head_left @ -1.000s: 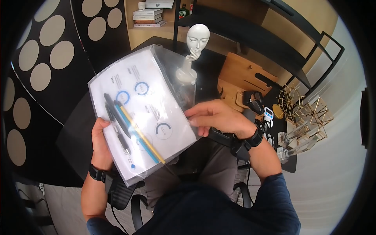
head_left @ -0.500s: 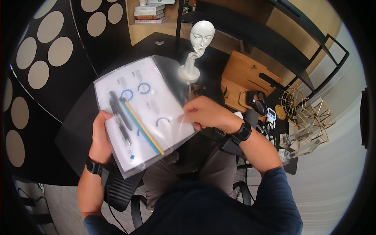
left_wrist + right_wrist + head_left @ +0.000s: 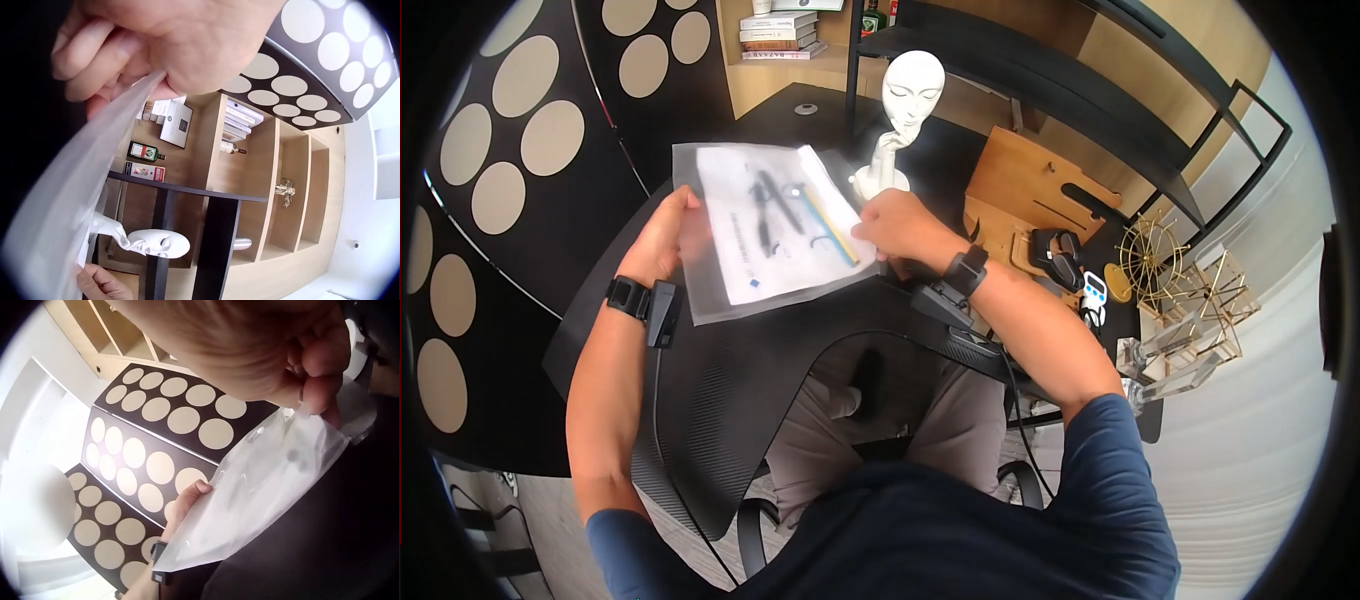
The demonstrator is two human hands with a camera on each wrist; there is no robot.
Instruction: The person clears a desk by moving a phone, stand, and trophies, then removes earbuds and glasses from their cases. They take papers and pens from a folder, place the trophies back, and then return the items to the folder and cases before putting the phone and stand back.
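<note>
Head view: left hand [image 3: 664, 234] and right hand [image 3: 903, 228] pinch the pouch [image 3: 708, 298], now swung farther over the bench [image 3: 735, 380]; pens [image 3: 782, 207] between them, seemingly still enclosed.

Holding both left arm [image 3: 604, 400] and right arm [image 3: 1040, 335] forward; gripping with left hand [image 3: 662, 238], pinching with right hand [image 3: 908, 230], keeping its back upward.

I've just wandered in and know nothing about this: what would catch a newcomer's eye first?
Probably the see-through plastic folder, held between the left hand and the right hand, with printed paper and pens showing through. Next, the white face sculpture standing just beyond the right hand. Then, in the head view, the dark panels with big pale circles at far left and the golden wheel ornament at right.
</note>
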